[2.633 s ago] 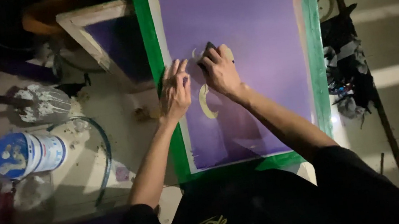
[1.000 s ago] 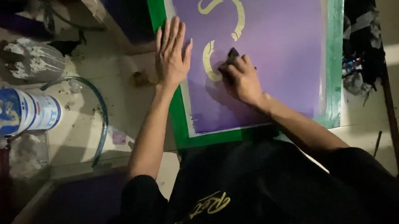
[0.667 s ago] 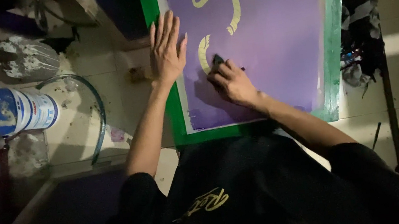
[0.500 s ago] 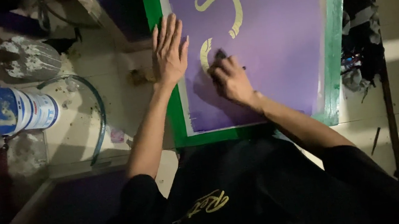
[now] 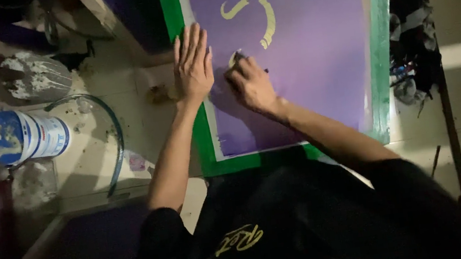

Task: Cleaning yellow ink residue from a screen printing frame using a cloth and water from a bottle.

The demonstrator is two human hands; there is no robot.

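A purple screen [image 5: 316, 59] in a green-taped frame [image 5: 383, 38] lies flat under the person, filling the upper middle of the head view. The left hand [image 5: 193, 66] is spread wide and pressed palm-down, its fingers flat across the frame's left green edge and the pale strip beside it. The right hand [image 5: 249, 82] is curled shut around a small dark object [image 5: 240, 59] (too dim and too covered to say what it is), and holds it against the purple mesh just right of the left hand, the two hands nearly touching. Above the right hand, two pale yellow curved marks [image 5: 268, 22] show in the purple surface, and a scrap of a third peeks out at the right hand's fingertips. To the left of the frame, on a stained, dirty surface, a blue and white can [image 5: 23, 136] lies on its side, a round container with crusted white residue [image 5: 34, 81] sits above it, and a thin curved hose [image 5: 116, 138] loops between them and the frame. Dark rags and clutter [image 5: 413, 52] hang along the frame's right side.
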